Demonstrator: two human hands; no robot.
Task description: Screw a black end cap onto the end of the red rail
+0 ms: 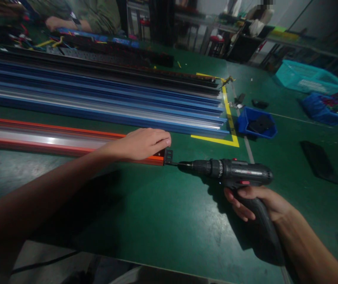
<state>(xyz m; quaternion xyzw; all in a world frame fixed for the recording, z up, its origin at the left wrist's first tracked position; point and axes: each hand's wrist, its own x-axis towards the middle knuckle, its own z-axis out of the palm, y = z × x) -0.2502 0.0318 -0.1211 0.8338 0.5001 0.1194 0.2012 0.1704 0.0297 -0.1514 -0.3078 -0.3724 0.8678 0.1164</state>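
Note:
My right hand [254, 201] is wrapped round the handle of a black cordless drill [240, 172], which lies level and points left. The drill's bit meets a small black end cap [168, 156] on an orange aluminium profile [77, 140]. Over the right end of that profile rests my left hand [145, 144], its fingers closed over the top and holding it against the table. The underside of the left fingers is hidden. Behind the profile, a row of long blue profiles [112, 104] lies parallel to it.
Yellow tape [231, 118] marks a corner around the blue profiles' ends. Right of it stand a small blue bin [271, 132] with black parts, a teal basket [308, 79] and another blue bin [329, 114]. A black flat object [320, 161] lies at right. Across the table, a person's hand [58, 23] shows.

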